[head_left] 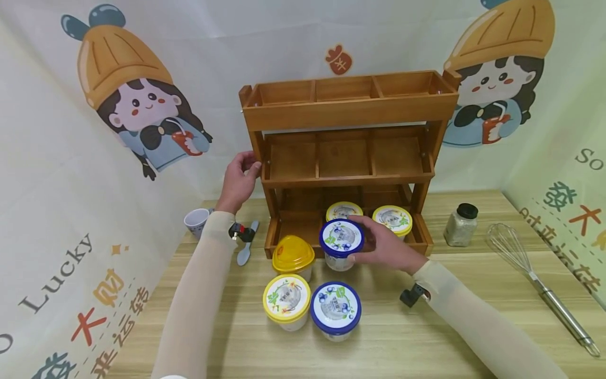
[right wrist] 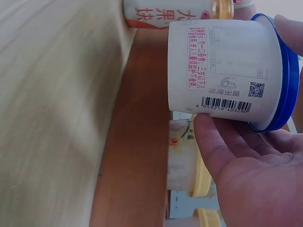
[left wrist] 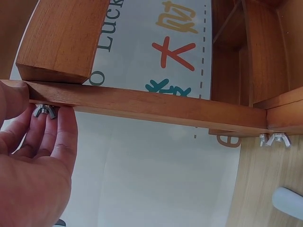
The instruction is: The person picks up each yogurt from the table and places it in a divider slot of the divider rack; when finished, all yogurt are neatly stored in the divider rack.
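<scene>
My right hand (head_left: 387,247) grips a blue-lidded plastic tub (head_left: 341,237) just before the bottom tier of a wooden three-tier rack (head_left: 347,113). In the right wrist view the tub's white wall (right wrist: 227,71) carries a barcode, with fingers beneath it and the thumb at its lid. My left hand (head_left: 240,179) holds the rack's left side post (left wrist: 142,104); its thumb and fingers lie on opposite sides, near a wing nut (left wrist: 45,110). Two yellow-lidded tubs (head_left: 392,219) sit in the bottom tier, one partly behind the held tub.
A domed yellow-lidded tub (head_left: 293,254), a flat yellow-lidded tub (head_left: 286,298) and another blue-lidded tub (head_left: 335,308) stand before the rack. Left are a mug (head_left: 196,221) and a spoon (head_left: 244,253); right, a black-capped jar (head_left: 461,226) and a whisk (head_left: 544,289).
</scene>
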Available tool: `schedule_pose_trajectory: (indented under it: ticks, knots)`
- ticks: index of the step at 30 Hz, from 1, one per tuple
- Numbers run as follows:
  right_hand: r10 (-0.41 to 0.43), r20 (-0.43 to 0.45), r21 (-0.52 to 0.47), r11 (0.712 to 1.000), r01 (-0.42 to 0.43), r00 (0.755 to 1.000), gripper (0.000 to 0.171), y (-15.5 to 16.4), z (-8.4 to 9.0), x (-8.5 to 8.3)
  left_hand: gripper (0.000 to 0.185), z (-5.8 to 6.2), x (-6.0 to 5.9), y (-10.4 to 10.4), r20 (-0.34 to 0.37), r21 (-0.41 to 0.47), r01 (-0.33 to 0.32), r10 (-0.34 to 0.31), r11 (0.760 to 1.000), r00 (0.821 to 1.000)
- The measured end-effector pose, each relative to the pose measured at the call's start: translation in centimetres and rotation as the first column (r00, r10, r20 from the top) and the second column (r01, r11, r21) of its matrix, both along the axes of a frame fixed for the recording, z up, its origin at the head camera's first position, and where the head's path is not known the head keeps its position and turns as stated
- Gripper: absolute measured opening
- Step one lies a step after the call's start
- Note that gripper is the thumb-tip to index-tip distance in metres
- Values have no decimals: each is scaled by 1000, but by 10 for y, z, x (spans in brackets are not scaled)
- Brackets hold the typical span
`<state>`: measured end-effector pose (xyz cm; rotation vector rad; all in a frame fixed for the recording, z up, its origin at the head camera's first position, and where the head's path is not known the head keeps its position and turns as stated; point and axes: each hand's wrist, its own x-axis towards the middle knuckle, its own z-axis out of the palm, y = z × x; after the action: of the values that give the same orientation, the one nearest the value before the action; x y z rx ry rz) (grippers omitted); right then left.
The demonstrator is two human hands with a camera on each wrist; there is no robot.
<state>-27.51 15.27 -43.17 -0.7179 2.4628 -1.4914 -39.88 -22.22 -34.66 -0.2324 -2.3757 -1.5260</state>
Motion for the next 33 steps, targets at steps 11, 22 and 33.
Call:
schedule_pose_trajectory:
  ticks: [11,22,33]
  knots:
    - [33,-40,-96,995,-37,999,95,-13,16,-6,43,0,-2,-1,2,12,-3,3,1000,1000]
    - [-51,-51,-112,993,46,997,96,-35,22,-19,43,0,-2,0,-2,6,2,-2,1000,1000]
    - [-97,-18,-115,989,95,995,99,-64,25,-33,42,-1,-2,0,-16,1,-5,5,1000,1000]
